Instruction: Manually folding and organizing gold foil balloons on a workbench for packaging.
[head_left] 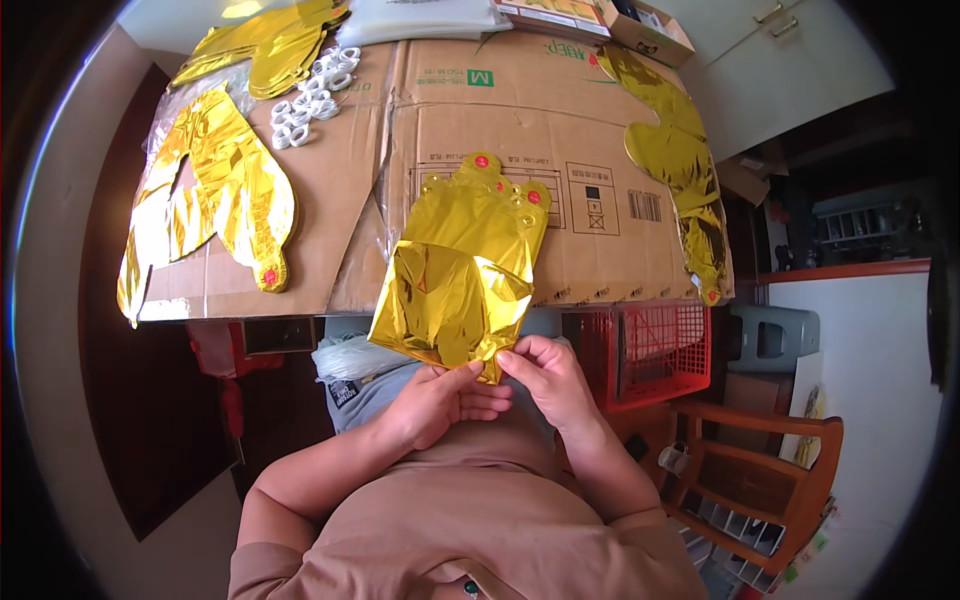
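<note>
A flat gold foil balloon point(465, 270), crown-shaped with red dots on its points, lies partly on the cardboard and hangs over its near edge toward me. My left hand point(450, 400) pinches the balloon's lower edge between thumb and fingers. Close beside it, my right hand point(545, 375) grips the small tail at the same edge. Whether anything else is between the fingertips is hidden.
Cardboard point(350, 220) covers the table. More gold foil balloons point(240, 170) lie at the left and along the right edge point(680, 150). White ribbon coils point(310, 100) and clear plastic bags point(420, 18) lie at the back. A red crate point(660, 350) and wooden chair point(750, 480) stand right.
</note>
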